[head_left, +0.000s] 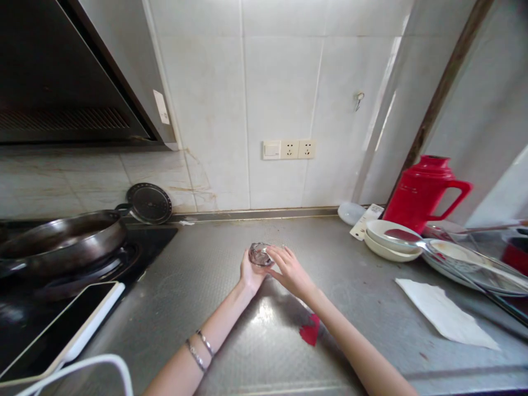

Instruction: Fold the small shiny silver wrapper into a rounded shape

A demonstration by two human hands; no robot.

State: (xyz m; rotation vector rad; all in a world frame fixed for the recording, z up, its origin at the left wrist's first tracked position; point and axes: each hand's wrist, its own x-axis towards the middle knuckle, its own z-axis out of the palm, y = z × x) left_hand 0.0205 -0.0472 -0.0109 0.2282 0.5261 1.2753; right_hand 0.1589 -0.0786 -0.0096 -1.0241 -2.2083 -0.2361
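Over the steel countertop (185,308), a small clear glass dish (259,254) with a patterned wall is held between my two hands. My left hand (251,278) cups it from below and from the left, its thumb along the side. My right hand (291,270) comes in from the right, fingers bent over the dish's right rim and the thumb lower down. The fingers cover part of the rim, and I cannot make out anything inside it. A red scrap (310,331) lies on the counter by my right forearm.
Left, a frying pan (78,236) sits on the stove, with a phone or tablet (58,330) and white cable in front. Right are a red thermos (418,192), stacked white bowls (390,253), a plate with utensils (466,269) and white paper (443,311). Wall sockets (289,149) are behind.
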